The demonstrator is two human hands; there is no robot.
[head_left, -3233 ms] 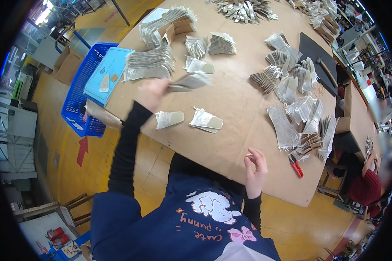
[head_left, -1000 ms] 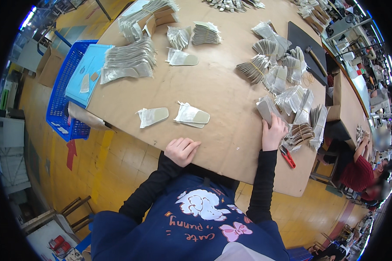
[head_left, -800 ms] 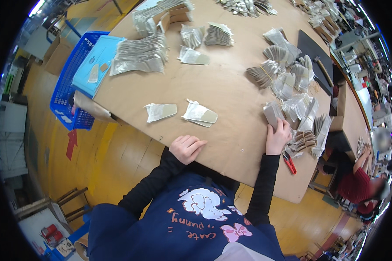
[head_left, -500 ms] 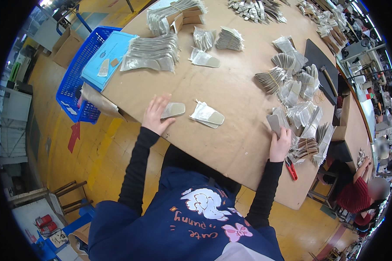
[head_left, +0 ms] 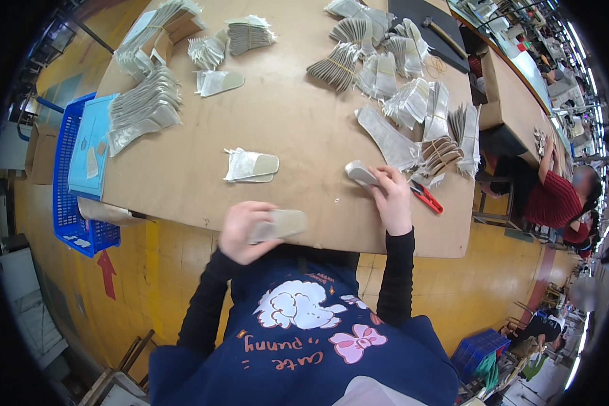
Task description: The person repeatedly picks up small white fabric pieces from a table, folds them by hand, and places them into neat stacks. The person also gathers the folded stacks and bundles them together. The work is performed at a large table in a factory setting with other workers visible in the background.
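Near the front edge of the tan board counter (head_left: 304, 128) we hold a flat, pale grey insole-shaped piece (head_left: 281, 224) in our left hand (head_left: 243, 231), its grip grasping one end while the rounded end points right. Our right hand (head_left: 391, 200) has its grip clenched on a second grey insole piece (head_left: 362, 174) lying on the counter (just beside the red-handled snips (head_left: 426, 197)). Between them, a little farther in, lies a small stack of the same pale pieces (head_left: 250, 166).
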